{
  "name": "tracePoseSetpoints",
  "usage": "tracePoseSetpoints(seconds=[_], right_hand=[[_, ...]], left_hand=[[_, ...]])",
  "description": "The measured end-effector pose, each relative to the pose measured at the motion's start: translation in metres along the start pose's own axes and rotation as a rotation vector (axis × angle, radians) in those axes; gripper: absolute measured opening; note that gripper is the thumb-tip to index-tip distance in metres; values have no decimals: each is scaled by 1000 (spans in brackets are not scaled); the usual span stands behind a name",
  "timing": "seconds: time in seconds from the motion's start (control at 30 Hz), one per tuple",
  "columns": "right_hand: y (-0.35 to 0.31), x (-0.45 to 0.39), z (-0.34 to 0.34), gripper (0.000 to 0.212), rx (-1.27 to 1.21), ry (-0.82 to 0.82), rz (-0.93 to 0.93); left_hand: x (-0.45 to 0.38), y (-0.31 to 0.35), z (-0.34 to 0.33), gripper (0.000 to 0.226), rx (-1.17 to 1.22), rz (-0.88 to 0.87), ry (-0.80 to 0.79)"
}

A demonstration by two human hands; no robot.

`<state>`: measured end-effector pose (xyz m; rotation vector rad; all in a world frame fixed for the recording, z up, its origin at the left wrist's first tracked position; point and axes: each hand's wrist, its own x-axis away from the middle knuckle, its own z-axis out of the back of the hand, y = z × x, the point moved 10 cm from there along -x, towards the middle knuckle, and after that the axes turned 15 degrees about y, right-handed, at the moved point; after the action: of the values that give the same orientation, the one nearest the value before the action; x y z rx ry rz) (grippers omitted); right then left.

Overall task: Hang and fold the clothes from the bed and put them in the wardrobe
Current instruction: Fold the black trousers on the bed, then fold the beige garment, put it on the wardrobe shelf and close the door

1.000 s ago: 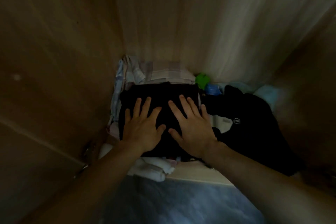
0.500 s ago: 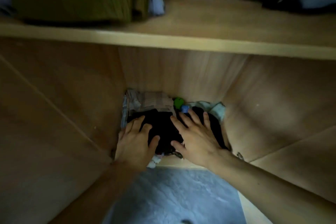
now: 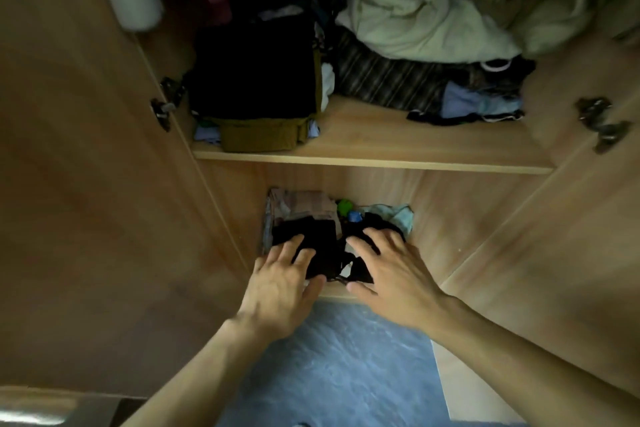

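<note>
A folded black garment (image 3: 320, 241) lies on top of a pile of clothes in the bottom compartment of the wooden wardrobe (image 3: 374, 161). My left hand (image 3: 280, 282) is spread flat at the garment's near left edge, fingers straight. My right hand (image 3: 388, 267) is spread flat at its near right side, over another dark piece. Neither hand grips anything. A striped light cloth (image 3: 301, 206) lies under the black garment at the back.
The shelf above holds a folded black and olive stack (image 3: 256, 87), a striped dark garment (image 3: 388, 80) and crumpled pale fabric (image 3: 426, 21). Both wardrobe doors (image 3: 86, 184) stand open on either side. Blue-grey floor (image 3: 332, 371) lies below. Small green and blue items (image 3: 346, 210) sit behind the pile.
The view has pulled back and up, so the upper shelf now shows. Both hands have slid toward the near edge of the black garment, still flat.
</note>
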<state>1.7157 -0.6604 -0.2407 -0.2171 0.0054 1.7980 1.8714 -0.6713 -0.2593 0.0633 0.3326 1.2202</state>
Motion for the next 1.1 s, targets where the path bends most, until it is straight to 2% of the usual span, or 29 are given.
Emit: tracePoseSetpoints(seconds=[0.17, 0.33, 0.53, 0.67, 0.77, 0.9, 1.1], right_hand=[[2, 47, 67, 75, 61, 42, 20], [-7, 96, 134, 76, 19, 178, 16], [-11, 173, 177, 73, 3, 198, -50], [-10, 222, 208, 74, 38, 222, -104], [-4, 263, 224, 84, 76, 212, -186], [5, 322, 238, 87, 116, 181, -373], [-10, 437, 232, 78, 171, 180, -651]], left_hand=[[49, 48, 72, 58, -115, -120, 7], [83, 80, 138, 68, -170, -116, 100], [122, 129, 181, 56, -129, -174, 124], [137, 167, 192, 60, -94, -274, 117], [151, 198, 190, 62, -48, -363, 106], [183, 235, 183, 64, 33, -501, 84], [233, 276, 152, 71, 174, -651, -18]])
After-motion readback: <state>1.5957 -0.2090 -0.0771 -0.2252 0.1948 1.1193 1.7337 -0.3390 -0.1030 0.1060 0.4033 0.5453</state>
